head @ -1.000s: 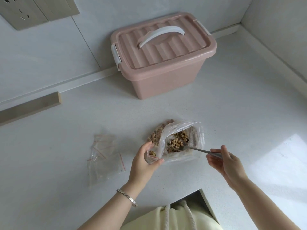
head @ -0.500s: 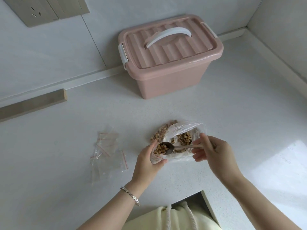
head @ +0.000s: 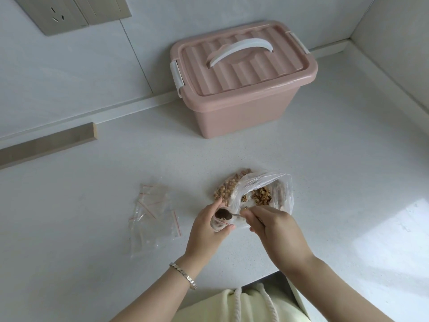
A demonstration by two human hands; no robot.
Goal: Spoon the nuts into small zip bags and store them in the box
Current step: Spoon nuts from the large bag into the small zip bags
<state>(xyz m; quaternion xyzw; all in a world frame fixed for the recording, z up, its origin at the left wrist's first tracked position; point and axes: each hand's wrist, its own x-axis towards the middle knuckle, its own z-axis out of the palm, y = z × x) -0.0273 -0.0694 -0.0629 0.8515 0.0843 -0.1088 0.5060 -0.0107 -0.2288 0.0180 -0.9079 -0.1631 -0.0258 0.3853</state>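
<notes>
My left hand (head: 205,231) grips a small clear zip bag (head: 218,225) with its mouth held open; a few nuts lie inside. My right hand (head: 276,231) pinches the handle of a metal spoon (head: 224,214), whose bowl sits turned over the small bag's mouth. Just behind lies a large clear plastic bag (head: 267,189) of brown nuts (head: 262,197), with more nuts showing along its left side. The pink lidded box (head: 241,87) with a white handle stands closed at the back of the white counter.
A loose pile of small empty zip bags (head: 152,217) with red seal lines lies left of my hands. A wooden strip (head: 46,144) runs along the wall at left. A wall socket (head: 58,12) is at upper left. The counter edge (head: 262,281) is near my body.
The spoon lifted a scoop of nuts out of the large bag, moved left to the small bag's mouth, and has tipped over it. My right hand followed leftward.
</notes>
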